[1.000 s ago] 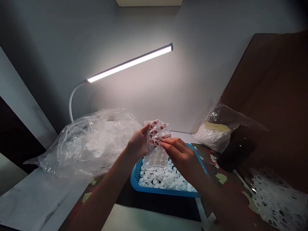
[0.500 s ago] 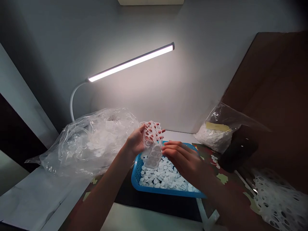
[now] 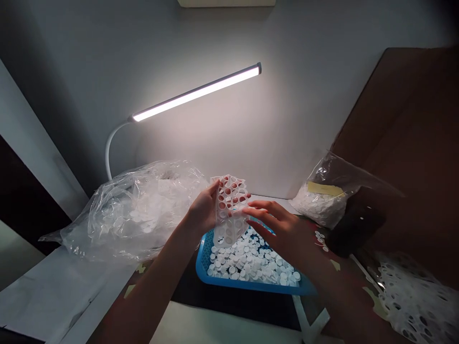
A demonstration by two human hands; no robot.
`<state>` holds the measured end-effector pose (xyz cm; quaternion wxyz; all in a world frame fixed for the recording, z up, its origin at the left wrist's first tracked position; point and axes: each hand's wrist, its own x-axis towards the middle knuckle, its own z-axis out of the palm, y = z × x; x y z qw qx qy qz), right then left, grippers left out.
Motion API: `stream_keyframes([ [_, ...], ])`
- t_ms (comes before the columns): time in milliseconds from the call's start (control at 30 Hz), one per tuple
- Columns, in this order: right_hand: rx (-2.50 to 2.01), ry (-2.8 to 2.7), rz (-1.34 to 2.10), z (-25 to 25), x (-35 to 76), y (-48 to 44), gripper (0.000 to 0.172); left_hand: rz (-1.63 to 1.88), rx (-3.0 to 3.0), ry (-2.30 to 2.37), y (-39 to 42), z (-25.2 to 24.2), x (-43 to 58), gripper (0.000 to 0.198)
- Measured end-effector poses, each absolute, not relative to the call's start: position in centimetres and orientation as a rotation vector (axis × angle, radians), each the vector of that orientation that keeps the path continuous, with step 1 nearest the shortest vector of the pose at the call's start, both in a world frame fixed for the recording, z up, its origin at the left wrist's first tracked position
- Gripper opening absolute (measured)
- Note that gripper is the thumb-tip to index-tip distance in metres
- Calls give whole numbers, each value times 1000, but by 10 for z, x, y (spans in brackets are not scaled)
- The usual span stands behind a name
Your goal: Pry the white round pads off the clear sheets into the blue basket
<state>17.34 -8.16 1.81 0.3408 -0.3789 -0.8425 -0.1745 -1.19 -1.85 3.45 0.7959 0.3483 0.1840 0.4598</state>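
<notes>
My left hand [image 3: 205, 206] is closed on the left edge of a white sheet with round holes [image 3: 231, 198], thumb in front and fingers behind. The sheet's upper rows are open holes; its lower part looks filled with round white discs. It hangs above a blue plastic basket [image 3: 251, 286] that holds many small white discs [image 3: 247, 260]. At the sheet's right edge is my right hand [image 3: 276, 222], fingers stretched and a little apart. Its fingertips touch or nearly touch the sheet; I cannot tell which.
A large clear plastic bag [image 3: 139, 210] of white pieces lies on the left. At the right stand a smaller bag [image 3: 317, 205] with a yellow label, a dark object [image 3: 358, 224] and a pile of punched white sheets [image 3: 416, 296]. A lit lamp [image 3: 197, 93] hangs above.
The punched sheet has turned flatter toward me and risen slightly in my left hand. My right hand has shifted a little up, its fingers spreading more.
</notes>
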Motion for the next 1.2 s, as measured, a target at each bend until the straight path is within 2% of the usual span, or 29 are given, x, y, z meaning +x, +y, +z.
stream_keyframes([
  [300,-854,-2132,-351,15,164,-85,23,930,932,412,-32,33,-4,38],
  [500,-778,-2074,-380,11,170,-86,34,900,1011,356,-28,29,-4,35],
  [600,-757,-2091,-407,12,172,-87,33,900,994,375,-29,31,-3,39],
  [767,-664,-2178,-483,20,166,-99,22,1020,968,435,-27,30,-2,60],
  [933,-520,-2320,-329,27,154,-121,14,1145,936,513,-15,24,-3,88],
  [1067,-607,-2248,-293,25,158,-114,15,1187,893,538,-11,24,-5,95],
  [1200,-874,-2106,-402,19,165,-93,15,1135,890,497,-21,28,-4,100],
])
